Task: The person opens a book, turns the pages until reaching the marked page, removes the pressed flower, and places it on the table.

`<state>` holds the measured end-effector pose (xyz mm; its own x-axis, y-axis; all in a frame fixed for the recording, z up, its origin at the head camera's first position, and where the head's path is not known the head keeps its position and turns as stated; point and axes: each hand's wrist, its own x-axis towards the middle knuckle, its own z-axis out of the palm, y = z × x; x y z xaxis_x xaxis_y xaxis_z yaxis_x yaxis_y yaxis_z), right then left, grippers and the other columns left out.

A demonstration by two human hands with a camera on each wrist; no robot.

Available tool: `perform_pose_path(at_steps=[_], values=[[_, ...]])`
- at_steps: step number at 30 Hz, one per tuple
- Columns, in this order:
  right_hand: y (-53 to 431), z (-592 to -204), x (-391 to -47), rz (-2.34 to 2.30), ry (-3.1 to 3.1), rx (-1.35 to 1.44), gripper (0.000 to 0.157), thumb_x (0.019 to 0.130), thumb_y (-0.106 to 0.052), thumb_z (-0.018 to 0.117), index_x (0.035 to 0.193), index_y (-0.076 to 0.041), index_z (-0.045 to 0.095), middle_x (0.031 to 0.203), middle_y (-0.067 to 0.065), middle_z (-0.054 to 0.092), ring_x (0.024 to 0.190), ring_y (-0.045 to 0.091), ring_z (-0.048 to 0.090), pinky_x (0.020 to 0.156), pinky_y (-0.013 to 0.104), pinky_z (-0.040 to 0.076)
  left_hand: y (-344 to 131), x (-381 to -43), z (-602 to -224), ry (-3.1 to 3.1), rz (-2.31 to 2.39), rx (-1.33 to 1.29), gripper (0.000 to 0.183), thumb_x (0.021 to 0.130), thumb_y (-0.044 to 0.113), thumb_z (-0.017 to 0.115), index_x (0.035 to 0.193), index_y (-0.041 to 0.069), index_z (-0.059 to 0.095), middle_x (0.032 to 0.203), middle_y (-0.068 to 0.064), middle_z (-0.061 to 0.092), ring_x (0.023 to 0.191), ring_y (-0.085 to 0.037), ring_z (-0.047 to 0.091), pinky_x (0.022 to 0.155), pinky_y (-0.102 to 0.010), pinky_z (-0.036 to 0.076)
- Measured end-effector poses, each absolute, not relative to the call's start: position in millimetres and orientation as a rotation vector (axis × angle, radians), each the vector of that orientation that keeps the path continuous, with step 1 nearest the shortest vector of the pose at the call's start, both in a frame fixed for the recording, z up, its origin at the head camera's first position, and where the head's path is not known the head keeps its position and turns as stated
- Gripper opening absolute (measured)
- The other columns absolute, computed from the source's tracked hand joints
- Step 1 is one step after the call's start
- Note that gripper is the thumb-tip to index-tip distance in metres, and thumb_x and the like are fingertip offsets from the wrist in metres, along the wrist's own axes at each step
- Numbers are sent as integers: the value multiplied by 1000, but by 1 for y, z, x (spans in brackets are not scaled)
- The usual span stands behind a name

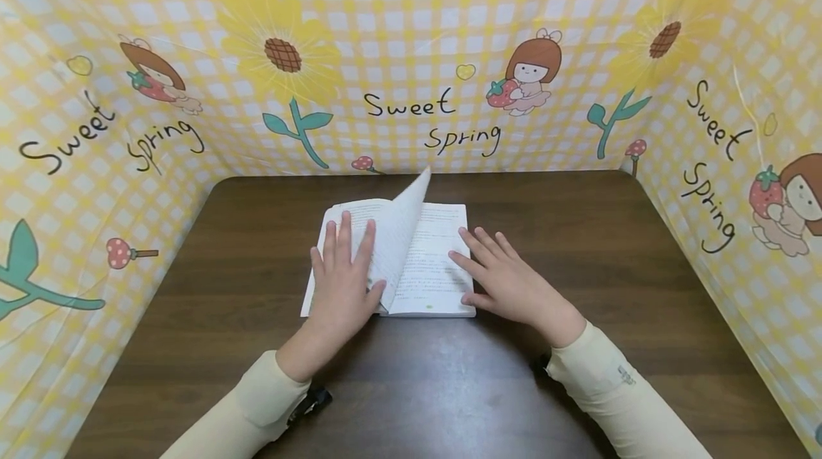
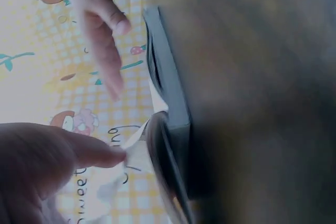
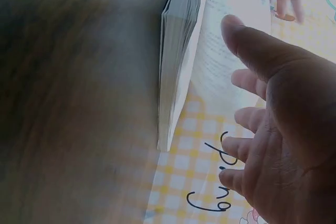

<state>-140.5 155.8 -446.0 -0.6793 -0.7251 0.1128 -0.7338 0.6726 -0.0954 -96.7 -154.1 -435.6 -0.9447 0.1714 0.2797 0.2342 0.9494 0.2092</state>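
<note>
One leaf [image 1: 403, 230] of the printed book [image 1: 439, 266] stands raised from the spine, leaning toward the left half, so this page turn looks partly done: the book lies open, the right page is bared, and what is left is for the leaf to settle flat. How many pages have been turned overall cannot be told, though the left wrist view shows a thick block under the right half.

The left hand [image 1: 340, 284] lies over the left half with its fingers straight and spread, the thumb by the foot of the raised leaf; whether it presses on that leaf is unclear. The right hand [image 1: 514, 284] reaches in at the book's right edge, its fingers extended and apart, pinching nothing; the right wrist view suggests a gap above the page.

The book sits about midway across the dark wooden surface [image 1: 193, 345], well apart from the side edges and nearer the back edge, where the gingham cloth [image 1: 411, 38] rises like a wall. Room runs broadly to both sides and in front. The tightest spot seems the wedge between leaf and left thumb, where the paper could crease.
</note>
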Motion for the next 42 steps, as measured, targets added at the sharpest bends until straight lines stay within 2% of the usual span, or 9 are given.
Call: perform_pose_path(at_steps=[6,13,19,23,27,32,36,39,42], values=[[155,-449,-141,252,-2911,1309,81,95,-53,67,160,-18,37,171,15,15,156,40,18,124,62,15,-161,-95,-436,-2944,-234,-390,77,91,29,76,159,19,41,171,-13,21,156,-47,11,112,-81,11],[155,-450,-140,334,-2994,1373,83,95,-56,65,162,-18,33,171,9,18,158,35,17,124,62,10,-163,-93,-439,-2999,-225,-534,61,96,19,70,153,20,50,166,-9,34,153,-39,28,113,-75,25],[154,-451,-141,385,-3052,1371,79,96,-55,65,160,-18,38,169,7,25,157,32,21,124,62,10,-164,-92,-438,-3101,-333,-709,43,105,13,55,148,18,57,163,-10,40,150,-39,36,105,-75,37],[154,-450,-142,395,-3057,1376,76,96,-54,65,159,-18,41,169,9,26,157,33,21,124,62,8,-164,-92,-439,-3174,-377,-692,40,107,25,54,146,17,58,164,-12,38,151,-41,33,103,-76,38],[154,-449,-143,395,-3058,1378,72,97,-53,65,157,-19,43,168,9,28,157,33,22,125,61,8,-163,-94,-442,-3206,-424,-633,49,104,41,58,147,17,57,165,-11,36,152,-40,30,105,-77,35],[154,-448,-143,348,-2977,1433,53,100,-42,65,146,-17,59,162,12,40,152,36,33,123,60,19,-157,-94,-445,-3231,-464,-564,56,101,48,60,147,15,57,165,-12,34,154,-41,26,104,-80,32],[155,-448,-145,265,-2811,1535,27,100,-29,68,123,-17,75,145,12,61,140,36,52,115,60,37,-151,-94,-447,-3227,-416,-535,58,99,49,62,147,15,58,168,-13,29,155,-42,21,106,-82,26],[155,-447,-145,240,-2727,1592,11,97,-22,72,107,-20,78,135,9,68,132,34,60,109,59,45,-149,-94,-447,-3181,-376,-584,55,98,44,67,145,17,60,168,-8,29,157,-37,19,109,-81,22],[153,-447,-146,274,-2693,1606,6,96,-16,72,99,-19,76,126,8,73,127,32,64,105,56,49,-147,-94,-446,-3134,-402,-688,48,98,34,70,144,20,61,166,-2,35,157,-33,21,110,-80,21]])
